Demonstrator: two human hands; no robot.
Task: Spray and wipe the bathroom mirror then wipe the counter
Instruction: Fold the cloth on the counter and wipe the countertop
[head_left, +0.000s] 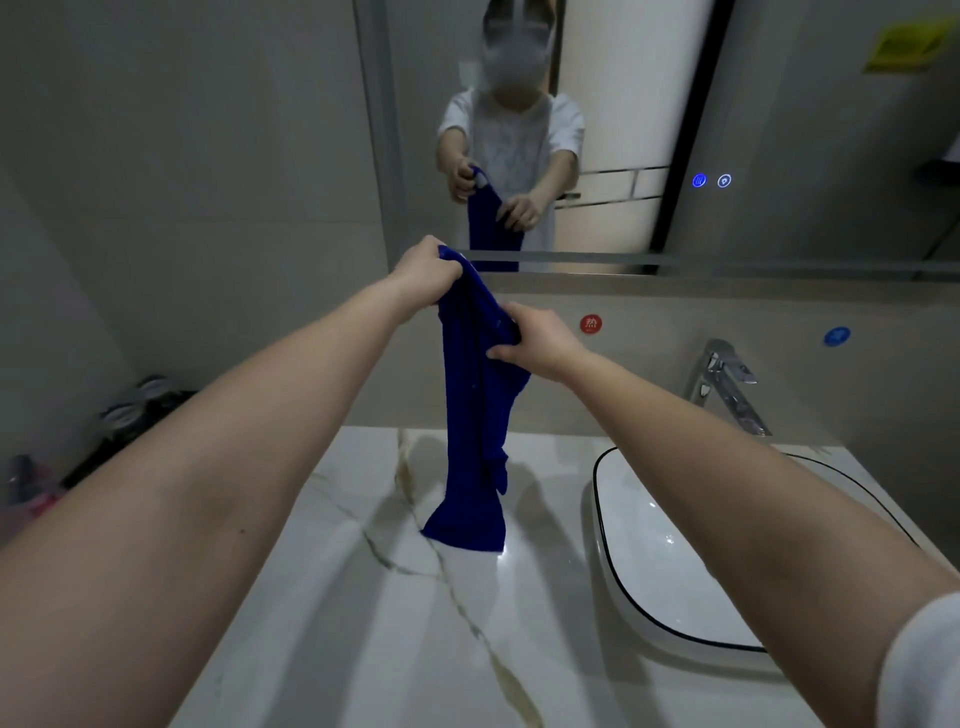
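Hanging over the counter (322, 597), blue cloth (475, 415) is gripped at top by left hand (428, 273), pinched lower by right hand (540, 340); bottom hem touches marble. Risk: a bunched cloth could streak the mirror (597, 130) w/o refolding; no spray bottle visible.

blue cloth (475, 415) hanging long, bunched up top, bottom edge touching white marble bench (363, 597). mirror (597, 130) right behind, upright on wall.
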